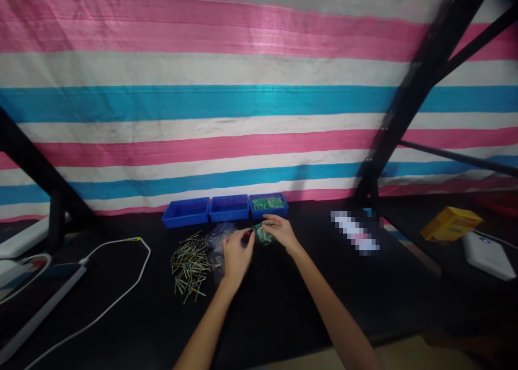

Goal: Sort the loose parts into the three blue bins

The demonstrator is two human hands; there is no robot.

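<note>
My right hand [279, 231] is closed on the right side of a small clear bag with green contents [264, 234]. At that bag's left edge is my left hand [238, 251], its thumb and fingers curled; what they pinch is too small to make out. Clear plastic bags [218, 240] lie beside and partly behind my left hand. A loose pile of thin metal pins or screws [190, 265] is spread to the left. Behind my hands, the right blue tray [269, 212] holds green packets [267, 203].
Two more blue trays, the middle one [229, 216] and the left one [186, 220], stand in the same row. A white cable [121, 300] curves at left. A yellow box [451, 223] and white device [488, 255] sit at right, past a black frame post [388, 127].
</note>
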